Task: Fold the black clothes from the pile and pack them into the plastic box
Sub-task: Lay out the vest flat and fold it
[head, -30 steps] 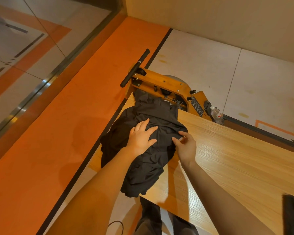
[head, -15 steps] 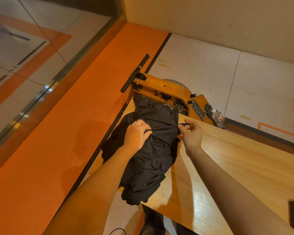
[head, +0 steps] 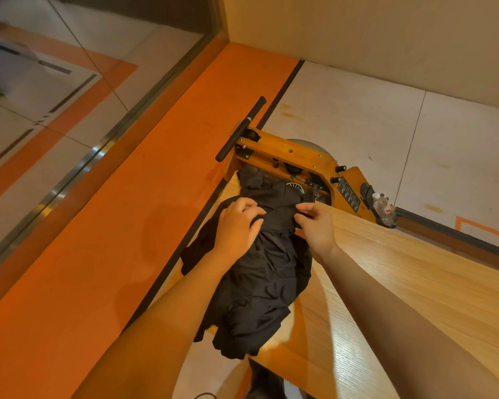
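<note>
My two bare arms, no sleeves, nothing on the wrists

My left hand (head: pixel 236 223) and right hand (head: pixel 319 226) sit near the middle of the frame, and my forearms run down from them to the lower edge, the left one toward the bottom left, the right one toward the bottom right. Both are uncovered all the way to where the picture cuts them off: no cuff, watch, band or ring that I can make out. At the bottom centre, between my arms, there is a dark shape that may be my trousers; I cannot tell.
</note>
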{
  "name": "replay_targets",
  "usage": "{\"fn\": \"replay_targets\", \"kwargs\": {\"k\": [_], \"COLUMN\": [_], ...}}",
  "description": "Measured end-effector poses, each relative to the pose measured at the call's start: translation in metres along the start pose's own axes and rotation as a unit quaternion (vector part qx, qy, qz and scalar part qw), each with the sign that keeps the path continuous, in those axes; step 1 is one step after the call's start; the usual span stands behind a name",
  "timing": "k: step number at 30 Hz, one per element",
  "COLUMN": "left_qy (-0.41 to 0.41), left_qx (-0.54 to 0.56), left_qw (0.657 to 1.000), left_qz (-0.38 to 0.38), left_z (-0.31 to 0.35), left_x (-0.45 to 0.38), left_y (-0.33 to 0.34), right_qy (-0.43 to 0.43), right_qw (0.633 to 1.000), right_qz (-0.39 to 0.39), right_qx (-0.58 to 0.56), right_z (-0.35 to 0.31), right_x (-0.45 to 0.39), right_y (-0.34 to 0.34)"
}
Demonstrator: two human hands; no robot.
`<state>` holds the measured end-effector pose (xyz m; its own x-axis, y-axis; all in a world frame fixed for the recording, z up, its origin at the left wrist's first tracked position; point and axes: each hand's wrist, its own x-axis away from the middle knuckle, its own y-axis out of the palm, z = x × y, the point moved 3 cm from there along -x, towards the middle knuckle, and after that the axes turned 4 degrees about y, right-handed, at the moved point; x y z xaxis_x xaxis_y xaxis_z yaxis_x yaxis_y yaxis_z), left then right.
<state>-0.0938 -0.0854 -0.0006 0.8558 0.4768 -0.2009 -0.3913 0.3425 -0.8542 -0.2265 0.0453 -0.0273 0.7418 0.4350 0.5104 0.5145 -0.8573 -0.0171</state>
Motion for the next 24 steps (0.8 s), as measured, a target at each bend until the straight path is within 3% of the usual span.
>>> {"fn": "replay_targets", "kwargs": {"k": [8, 19, 24], "left_qy": [0.015, 0.018, -0.008], "left_qx": [0.028, 0.052, 0.157], "left_qw": [0.998, 0.998, 0.981], "left_qz": [-0.052, -0.025, -0.111], "left_z": [0.026, 0.040, 0.035], "left_x": [0.001, -0.010, -0.019], "left_y": [0.025, 0.027, 0.024], "right_qy": [0.002, -0.003, -0.035], "right_qw": [1.000, 1.000, 0.998], "right_qz": [-0.008, -0.011, -0.041], "right_qx": [-0.019, -0.026, 0.043], "right_z": [0.004, 0.005, 0.006], "right_x": [0.004, 0.005, 0.010], "right_y": [-0.015, -0.017, -0.019]}}
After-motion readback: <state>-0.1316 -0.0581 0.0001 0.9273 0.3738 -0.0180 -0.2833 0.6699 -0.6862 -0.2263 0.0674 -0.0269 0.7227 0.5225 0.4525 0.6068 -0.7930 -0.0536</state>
